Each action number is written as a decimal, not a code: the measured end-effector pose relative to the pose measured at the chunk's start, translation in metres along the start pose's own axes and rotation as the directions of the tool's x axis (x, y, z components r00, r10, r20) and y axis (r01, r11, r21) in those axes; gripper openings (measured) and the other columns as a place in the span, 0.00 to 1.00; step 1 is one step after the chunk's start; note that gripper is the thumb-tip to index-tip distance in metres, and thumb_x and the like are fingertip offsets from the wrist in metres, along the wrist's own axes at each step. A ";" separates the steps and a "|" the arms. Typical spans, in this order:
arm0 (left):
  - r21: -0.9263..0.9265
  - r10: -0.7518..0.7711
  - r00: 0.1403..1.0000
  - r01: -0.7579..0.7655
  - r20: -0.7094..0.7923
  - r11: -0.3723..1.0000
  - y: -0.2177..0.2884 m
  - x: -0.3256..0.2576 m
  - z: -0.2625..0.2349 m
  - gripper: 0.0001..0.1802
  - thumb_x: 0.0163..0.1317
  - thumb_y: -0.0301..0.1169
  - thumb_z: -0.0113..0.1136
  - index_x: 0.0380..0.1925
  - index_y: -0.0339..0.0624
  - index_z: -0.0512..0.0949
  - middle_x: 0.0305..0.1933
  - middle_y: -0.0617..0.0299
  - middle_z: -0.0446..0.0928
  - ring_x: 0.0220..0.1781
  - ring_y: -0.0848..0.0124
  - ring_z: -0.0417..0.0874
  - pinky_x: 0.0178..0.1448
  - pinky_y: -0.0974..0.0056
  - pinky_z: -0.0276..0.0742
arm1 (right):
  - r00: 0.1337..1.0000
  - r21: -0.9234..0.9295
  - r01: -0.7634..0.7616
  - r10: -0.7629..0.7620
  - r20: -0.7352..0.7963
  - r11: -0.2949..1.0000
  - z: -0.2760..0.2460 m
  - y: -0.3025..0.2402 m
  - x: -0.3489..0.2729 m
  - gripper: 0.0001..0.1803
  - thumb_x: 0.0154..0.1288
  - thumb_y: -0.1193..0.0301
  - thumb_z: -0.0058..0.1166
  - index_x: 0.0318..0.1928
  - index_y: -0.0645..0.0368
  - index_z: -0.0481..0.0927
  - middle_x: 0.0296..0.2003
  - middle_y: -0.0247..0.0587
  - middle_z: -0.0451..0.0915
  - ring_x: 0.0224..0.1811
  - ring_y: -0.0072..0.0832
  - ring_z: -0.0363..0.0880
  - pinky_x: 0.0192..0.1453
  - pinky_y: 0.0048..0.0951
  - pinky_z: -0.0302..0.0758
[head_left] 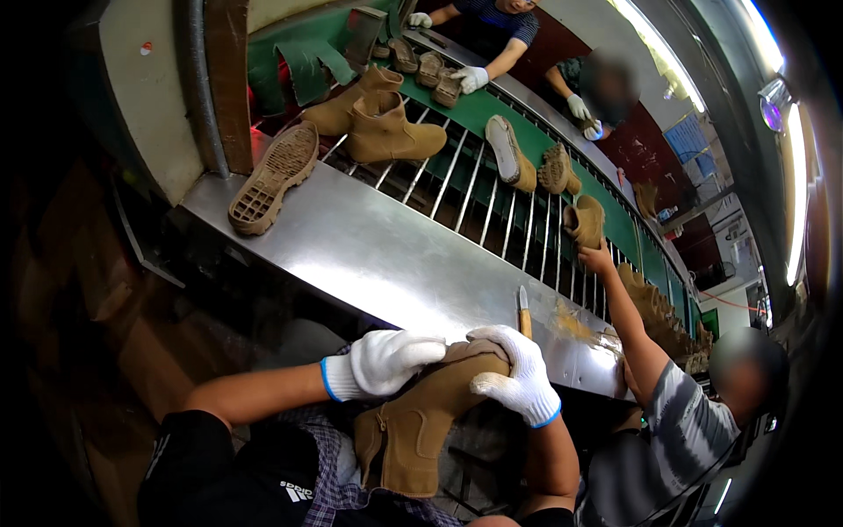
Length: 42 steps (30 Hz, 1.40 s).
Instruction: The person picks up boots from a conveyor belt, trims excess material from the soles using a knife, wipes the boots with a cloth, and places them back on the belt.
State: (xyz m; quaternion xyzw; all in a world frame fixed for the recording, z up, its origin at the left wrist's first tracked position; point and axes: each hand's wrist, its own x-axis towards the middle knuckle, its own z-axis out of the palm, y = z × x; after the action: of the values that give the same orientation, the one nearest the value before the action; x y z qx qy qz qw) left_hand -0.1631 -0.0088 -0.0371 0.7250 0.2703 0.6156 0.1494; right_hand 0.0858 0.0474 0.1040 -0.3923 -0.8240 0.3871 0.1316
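A tan ankle boot (430, 413) with a side zip is held over my lap, its toe up and its shaft hanging down. My right hand (518, 373), in a white knit glove with a blue cuff, wraps around the toe end. On the other side of the boot, my left hand (386, 360), gloved alike, has its fingers curled and pressed together by the boot's underside. Whatever is between those fingers is hidden. A small knife (524, 314) with a wooden handle lies on the metal ledge (378, 255), just beyond my right hand.
A loose brown sole (275, 180) rests at the ledge's left end, near two tan boots (391, 136). Across the metal bars (446, 171) lies an upturned boot (509, 156). A co-worker's arm (632, 321) at right holds another boot (586, 221). Gloved co-workers stand beyond the green belt (474, 110).
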 end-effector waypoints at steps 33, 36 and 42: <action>0.047 -0.108 0.931 0.098 0.349 0.994 -0.030 0.085 -0.011 0.16 0.77 0.38 0.68 0.57 0.43 0.84 0.48 0.52 0.90 0.43 0.52 0.94 0.45 0.54 0.91 | 0.983 -0.173 0.135 -0.154 -0.103 0.976 0.032 0.024 0.019 0.77 0.61 0.48 0.84 0.88 0.75 0.41 0.84 0.74 0.57 0.85 0.58 0.65 0.85 0.49 0.68; 0.116 -0.247 0.881 0.218 0.404 0.969 -0.032 0.094 -0.011 0.14 0.81 0.41 0.62 0.55 0.44 0.83 0.44 0.50 0.89 0.43 0.51 0.93 0.45 0.54 0.90 | 0.980 -0.309 0.150 -0.183 -0.079 0.939 0.033 0.017 0.026 0.75 0.62 0.50 0.84 0.88 0.75 0.41 0.85 0.74 0.55 0.87 0.60 0.62 0.87 0.50 0.66; -0.170 -0.502 0.744 0.619 0.441 0.767 -0.033 0.083 -0.028 0.14 0.81 0.35 0.63 0.55 0.35 0.81 0.42 0.54 0.89 0.45 0.68 0.92 0.52 0.61 0.88 | 0.982 -0.279 0.102 -0.141 -0.126 0.955 0.038 0.008 0.025 0.52 0.61 0.58 0.81 0.79 0.68 0.68 0.64 0.63 0.83 0.67 0.55 0.86 0.72 0.46 0.81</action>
State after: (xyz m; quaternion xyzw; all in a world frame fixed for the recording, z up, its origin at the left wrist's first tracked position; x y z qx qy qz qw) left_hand -0.1895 0.0622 0.0178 0.6782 0.3463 0.4267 0.4879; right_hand 0.0542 0.0487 0.0712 -0.3820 -0.8802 0.2322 0.1595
